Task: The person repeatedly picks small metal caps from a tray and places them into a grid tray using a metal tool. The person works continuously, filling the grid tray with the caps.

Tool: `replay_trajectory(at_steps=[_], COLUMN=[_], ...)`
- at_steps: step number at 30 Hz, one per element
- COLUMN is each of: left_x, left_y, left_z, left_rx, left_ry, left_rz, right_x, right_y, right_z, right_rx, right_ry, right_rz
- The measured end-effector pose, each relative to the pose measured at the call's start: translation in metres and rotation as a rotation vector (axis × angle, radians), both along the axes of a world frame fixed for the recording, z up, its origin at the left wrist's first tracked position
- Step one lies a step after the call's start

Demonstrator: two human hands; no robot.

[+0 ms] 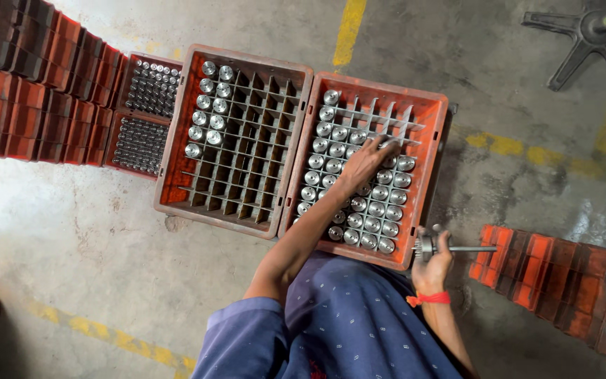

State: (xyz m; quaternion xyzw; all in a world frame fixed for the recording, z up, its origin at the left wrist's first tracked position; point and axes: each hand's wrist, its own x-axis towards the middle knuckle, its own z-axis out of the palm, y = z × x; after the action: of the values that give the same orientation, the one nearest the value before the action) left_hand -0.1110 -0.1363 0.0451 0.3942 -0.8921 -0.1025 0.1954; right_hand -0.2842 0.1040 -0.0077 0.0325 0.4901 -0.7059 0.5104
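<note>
Orange crate [435, 133] on the floor: left hand [363, 163] is reaching onto its steel cylinders [375, 208], grip hidden, right hand [433, 265] clenching a shafted gauge [450, 248]; seating each squarely in its cell looks wise.

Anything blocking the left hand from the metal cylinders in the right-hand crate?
Nothing visible. The left hand already rests on the metal cylinders in the orange crate; only the grid dividers stand between cells. The right hand holds a shafted metal part outside the crate.

Grey concrete floor [71, 231] w/ yellow lines [348, 31]
</note>
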Motion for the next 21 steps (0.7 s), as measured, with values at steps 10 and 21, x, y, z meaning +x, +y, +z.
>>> replay_trajectory(at_steps=[10,21], left_x=[0.161,0.437], left_y=[0.035,-0.004], left_z=[0.033,0.031], left_rx=[0.023,-0.128], left_ry=[0.433,-0.177], left_rz=[0.346,0.908], right_x=[0.038,0.108], right_y=[0.004,-0.019], right_z=[-0.012,-0.012], right_rx=[-0.118,-0.068], right_ry=[-0.13,0.01], right_rz=[0.131,0.176])
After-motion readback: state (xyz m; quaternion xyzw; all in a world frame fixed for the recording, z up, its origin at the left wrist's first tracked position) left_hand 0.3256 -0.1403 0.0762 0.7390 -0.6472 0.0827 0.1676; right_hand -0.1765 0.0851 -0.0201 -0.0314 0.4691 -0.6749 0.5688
